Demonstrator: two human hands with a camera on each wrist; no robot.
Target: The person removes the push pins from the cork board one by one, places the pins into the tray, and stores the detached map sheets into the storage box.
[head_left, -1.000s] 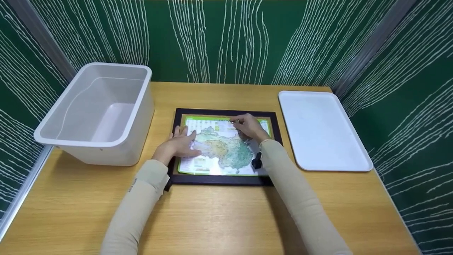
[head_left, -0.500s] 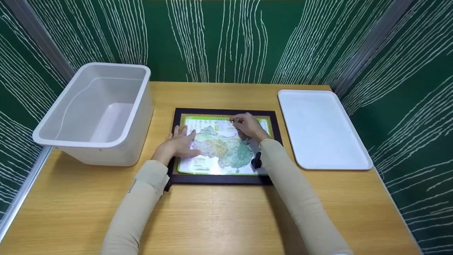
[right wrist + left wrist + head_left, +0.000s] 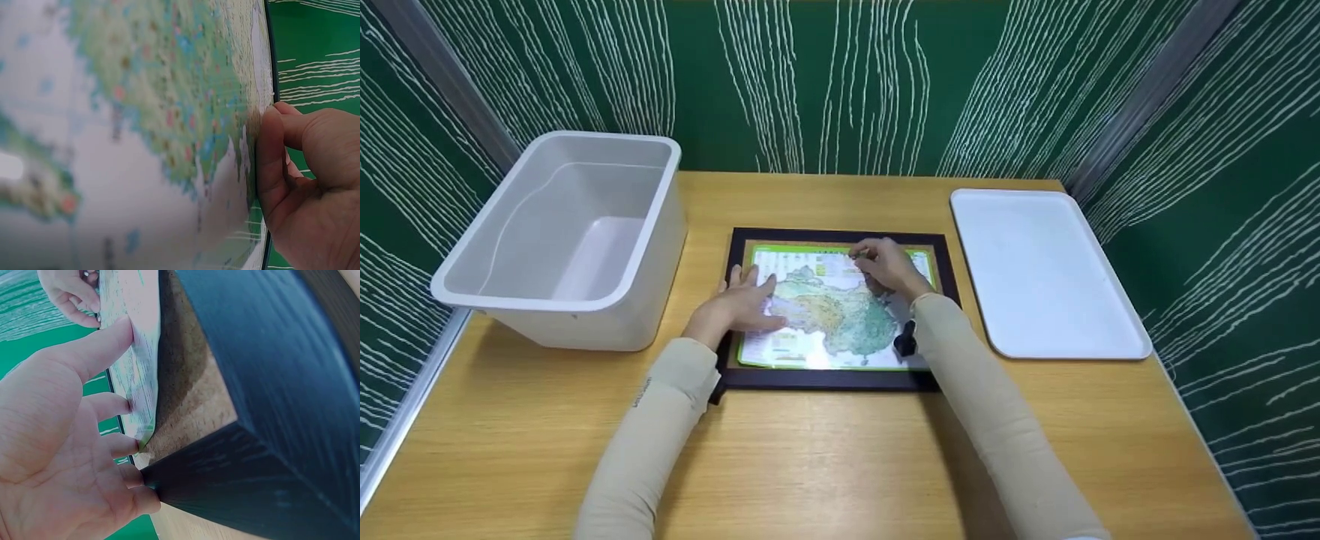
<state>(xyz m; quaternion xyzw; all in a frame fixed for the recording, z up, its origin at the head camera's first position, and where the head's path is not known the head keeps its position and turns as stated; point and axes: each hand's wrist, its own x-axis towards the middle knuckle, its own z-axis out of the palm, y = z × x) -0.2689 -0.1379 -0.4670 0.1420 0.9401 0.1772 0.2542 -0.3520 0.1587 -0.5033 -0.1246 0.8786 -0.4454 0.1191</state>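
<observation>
A sheet map (image 3: pixel 840 322) with a green border lies on a cork board (image 3: pixel 745 255) inside a dark frame (image 3: pixel 825 381). My left hand (image 3: pixel 742 306) rests with spread fingers on the map's left part. In the left wrist view its thumb and fingertips touch the map (image 3: pixel 145 365), and the lowest fingers reach the dark frame (image 3: pixel 236 478). Near the map's top edge, right of the middle, my right hand (image 3: pixel 889 268) pinches a small shiny pin between thumb and index finger. The fingers mostly hide the pin; the right wrist view shows the right hand (image 3: pixel 309 180) against the map (image 3: pixel 140 84).
A deep white plastic bin (image 3: pixel 652 247) stands on the left of the wooden table (image 3: pixel 825 465). On the right lies a flat white tray (image 3: pixel 1046 277). Green walls (image 3: pixel 825 90) with white streaks enclose the back and sides.
Both hands stay almost in place. At the right fingertips, the small shiny pin shows less than before.
</observation>
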